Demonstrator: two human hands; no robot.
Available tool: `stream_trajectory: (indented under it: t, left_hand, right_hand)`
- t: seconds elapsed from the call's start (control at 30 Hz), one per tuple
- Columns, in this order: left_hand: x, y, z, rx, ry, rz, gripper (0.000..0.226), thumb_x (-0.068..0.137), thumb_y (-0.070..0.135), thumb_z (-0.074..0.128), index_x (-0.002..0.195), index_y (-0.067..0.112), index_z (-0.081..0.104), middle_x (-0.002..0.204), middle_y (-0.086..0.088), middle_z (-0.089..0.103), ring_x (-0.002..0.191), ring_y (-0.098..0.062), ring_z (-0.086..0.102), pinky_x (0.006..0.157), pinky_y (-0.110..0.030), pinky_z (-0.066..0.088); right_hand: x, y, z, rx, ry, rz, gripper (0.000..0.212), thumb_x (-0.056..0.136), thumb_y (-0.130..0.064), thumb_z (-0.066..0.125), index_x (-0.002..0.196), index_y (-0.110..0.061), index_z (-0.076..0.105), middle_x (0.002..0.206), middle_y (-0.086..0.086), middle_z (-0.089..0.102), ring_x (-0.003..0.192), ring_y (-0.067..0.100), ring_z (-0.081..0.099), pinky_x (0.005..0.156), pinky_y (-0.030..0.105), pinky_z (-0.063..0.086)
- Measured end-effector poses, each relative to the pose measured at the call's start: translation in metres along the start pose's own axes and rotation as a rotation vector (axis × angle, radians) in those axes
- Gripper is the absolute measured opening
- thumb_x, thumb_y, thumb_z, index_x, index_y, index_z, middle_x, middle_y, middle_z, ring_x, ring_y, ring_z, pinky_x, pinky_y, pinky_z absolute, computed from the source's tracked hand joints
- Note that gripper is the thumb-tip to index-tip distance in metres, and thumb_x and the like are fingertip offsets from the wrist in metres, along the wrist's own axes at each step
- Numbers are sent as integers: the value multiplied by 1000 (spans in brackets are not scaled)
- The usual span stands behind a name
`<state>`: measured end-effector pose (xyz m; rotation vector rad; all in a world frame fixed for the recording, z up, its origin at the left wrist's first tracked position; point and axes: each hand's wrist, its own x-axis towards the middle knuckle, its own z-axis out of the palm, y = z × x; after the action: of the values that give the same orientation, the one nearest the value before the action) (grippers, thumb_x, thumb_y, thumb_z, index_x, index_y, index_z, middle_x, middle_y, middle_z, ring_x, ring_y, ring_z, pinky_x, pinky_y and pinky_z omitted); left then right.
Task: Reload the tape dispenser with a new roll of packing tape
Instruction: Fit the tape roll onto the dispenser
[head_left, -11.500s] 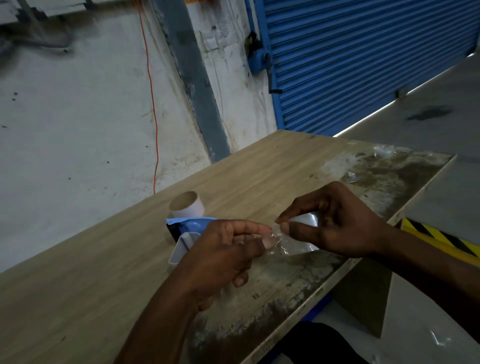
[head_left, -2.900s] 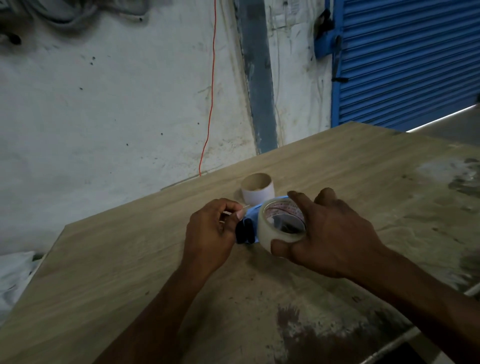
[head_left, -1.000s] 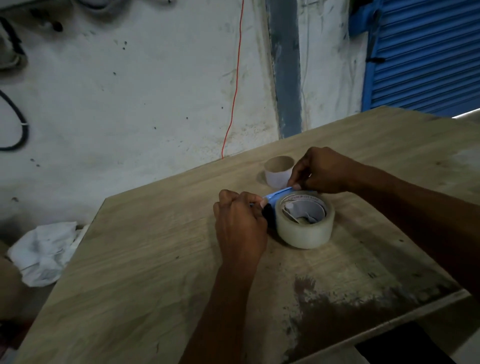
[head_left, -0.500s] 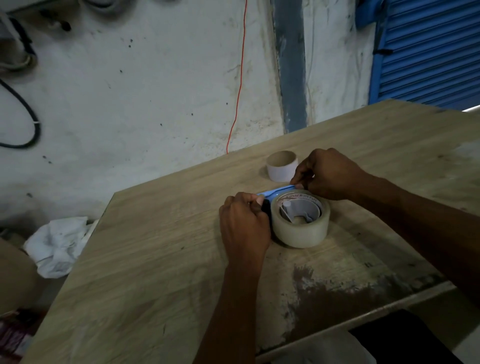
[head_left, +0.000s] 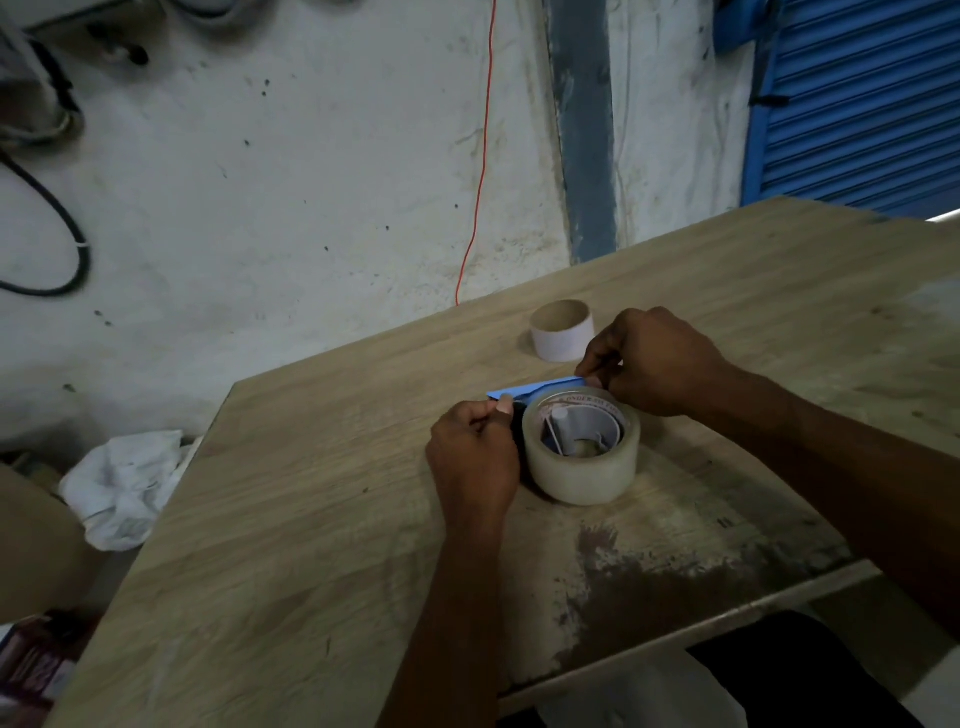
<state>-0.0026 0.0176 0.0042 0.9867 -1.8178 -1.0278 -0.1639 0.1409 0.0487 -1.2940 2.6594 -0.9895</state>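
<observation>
A clear roll of packing tape (head_left: 584, 470) sits on the blue tape dispenser (head_left: 535, 388), which lies flat on the wooden table (head_left: 311, 545). Only the dispenser's blue edge and a white part inside the roll's core show. My left hand (head_left: 475, 460) is closed against the roll's left side, at the dispenser's dark front end. My right hand (head_left: 652, 361) pinches the blue edge behind the roll. An empty cardboard tape core (head_left: 562, 331) stands upright just beyond.
A white wall with a red wire (head_left: 480, 156) and a blue roller shutter (head_left: 857, 98) rise behind the table. Crumpled white cloth (head_left: 124, 483) lies on the floor at left. The table's near edge has a dark worn patch (head_left: 649, 587).
Since a second ago both hands have kept their grips on the dispenser; the view has shifted slightly. Earlier, the right hand set the roll onto the dispenser.
</observation>
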Motion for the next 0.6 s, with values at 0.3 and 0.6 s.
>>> stream_trajectory:
  t: [0.3,0.6]
  left_hand:
    - [3,-12,-1,162,59,267,18,95,25,62,92,12,75,92,-7,77,87,-29,71,77,-40,55]
    - [10,-18,-2,227,-2,202,7,91,23,68,87,22,73,90,0,78,87,-26,71,74,-40,56]
  right_hand:
    - [-7,-7,2,-46,34,17,12,84,-28,81,93,-35,81,96,-9,78,87,14,71,81,37,61]
    - [-11,-12,0,-102,19,51,14,84,-28,79,94,-37,81,97,-6,76,84,16,68,71,29,55]
